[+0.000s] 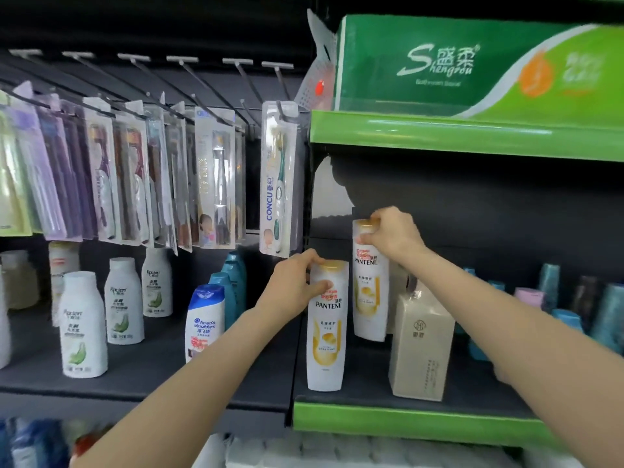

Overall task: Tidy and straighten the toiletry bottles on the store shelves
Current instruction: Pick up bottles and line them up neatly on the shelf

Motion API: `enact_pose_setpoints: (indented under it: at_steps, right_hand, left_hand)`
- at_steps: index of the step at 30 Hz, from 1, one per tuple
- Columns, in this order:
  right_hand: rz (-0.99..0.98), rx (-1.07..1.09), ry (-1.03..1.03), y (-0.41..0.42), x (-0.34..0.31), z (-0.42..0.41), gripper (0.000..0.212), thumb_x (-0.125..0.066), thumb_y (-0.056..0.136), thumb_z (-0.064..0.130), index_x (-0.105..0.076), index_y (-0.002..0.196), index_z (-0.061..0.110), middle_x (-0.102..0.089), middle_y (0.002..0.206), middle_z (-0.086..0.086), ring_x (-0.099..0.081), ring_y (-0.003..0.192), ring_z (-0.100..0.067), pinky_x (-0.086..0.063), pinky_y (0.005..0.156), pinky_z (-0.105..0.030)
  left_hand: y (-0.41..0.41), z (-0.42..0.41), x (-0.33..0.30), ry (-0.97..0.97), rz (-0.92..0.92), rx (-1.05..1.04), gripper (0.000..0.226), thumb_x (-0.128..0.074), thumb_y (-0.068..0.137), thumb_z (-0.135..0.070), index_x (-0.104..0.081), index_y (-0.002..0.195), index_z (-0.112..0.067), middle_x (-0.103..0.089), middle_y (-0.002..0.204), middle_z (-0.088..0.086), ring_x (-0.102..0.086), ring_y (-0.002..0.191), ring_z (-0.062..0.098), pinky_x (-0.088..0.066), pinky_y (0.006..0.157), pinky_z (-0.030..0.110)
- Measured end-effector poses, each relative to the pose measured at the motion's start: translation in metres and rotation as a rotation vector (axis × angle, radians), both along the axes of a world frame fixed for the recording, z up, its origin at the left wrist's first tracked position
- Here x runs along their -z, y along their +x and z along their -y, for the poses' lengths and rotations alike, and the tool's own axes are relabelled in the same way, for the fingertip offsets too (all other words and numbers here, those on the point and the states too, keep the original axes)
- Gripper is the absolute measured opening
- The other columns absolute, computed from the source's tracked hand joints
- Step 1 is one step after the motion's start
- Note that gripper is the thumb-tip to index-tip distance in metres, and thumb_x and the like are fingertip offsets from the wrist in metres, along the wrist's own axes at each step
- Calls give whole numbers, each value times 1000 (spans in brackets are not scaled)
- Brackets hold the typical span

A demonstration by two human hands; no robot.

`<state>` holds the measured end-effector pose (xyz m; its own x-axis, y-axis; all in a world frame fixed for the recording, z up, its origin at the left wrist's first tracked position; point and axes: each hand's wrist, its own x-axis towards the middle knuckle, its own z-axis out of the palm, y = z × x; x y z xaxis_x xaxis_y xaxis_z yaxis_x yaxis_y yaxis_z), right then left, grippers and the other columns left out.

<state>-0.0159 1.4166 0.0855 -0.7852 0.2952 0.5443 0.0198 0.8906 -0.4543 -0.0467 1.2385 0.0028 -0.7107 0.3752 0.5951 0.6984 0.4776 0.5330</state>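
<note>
The left hand [293, 285] gripped the top of the front Pantene bottle [326, 336], upright near the shelf's [405, 422] front left corner; the right hand [391, 234] held the rear Pantene bottle [369, 292] by its cap, just behind

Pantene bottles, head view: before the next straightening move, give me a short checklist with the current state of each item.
1. Left hand grips the front Pantene bottle near its cap: ok.
2. Right hand grips the rear Pantene bottle at its cap: ok.
3. Front bottle's label faces outward: ok.
4. Rear bottle standing flat on the shelf: cannot tell, its base is hidden behind the front bottle and the beige box.
5. Rear bottle upright: not ok, it leans slightly.
6. The two bottles lined up: not ok, the rear one sits off to the right.
</note>
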Motion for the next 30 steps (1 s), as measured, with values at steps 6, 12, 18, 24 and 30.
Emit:
enact_pose_setpoints:
  at_steps: [6, 12, 18, 24, 30]
  right_hand:
    - [-27, 33, 18, 46, 3, 20, 54, -74, 77, 38, -57, 118, 6, -63, 112, -12, -62, 100, -30, -53, 83, -45]
    - [8, -10, -17, 79, 23, 38, 49, -73, 80, 32, -59, 117, 3, -64, 113, -13, -61, 101, -27, -52, 84, -39]
    - [-26, -84, -167, 102, 33, 44, 43, -73, 81, 26, -62, 117, 4, -64, 116, -9, -59, 99, -18, -46, 74, -28]
    - [-39, -137, -381, 114, 51, 42, 50, -75, 79, 26, -61, 121, 4, -65, 117, -8, -62, 104, -20, -53, 87, -35]
    - [-166, -230, -923, 133, 81, 41, 18, -70, 81, 7, -68, 99, 10, -70, 98, -9, -68, 88, -19, -58, 71, -33]
  left_hand:
    - [10, -2, -1, 7, 37, -5, 33, -70, 82, -21, -55, 110, -15, -64, 106, 7, -62, 94, 19, -53, 85, 38]
    - [25, -8, 3, -15, -13, -91, 45, -64, 86, -19, -48, 127, -16, -50, 124, 9, -50, 111, 24, -46, 91, 33]
    - [54, -3, 11, 100, -137, -66, 39, -58, 89, -17, -50, 128, -19, -47, 124, 3, -43, 116, 19, -39, 92, 26]
    - [81, 4, 26, 48, 92, 196, 52, -64, 86, -32, -46, 135, -23, -56, 121, -1, -54, 106, 11, -45, 90, 27]
    - [88, 31, 52, -177, 268, 261, 65, -71, 80, -30, -38, 136, -29, -56, 118, -6, -53, 106, 11, -43, 86, 21]
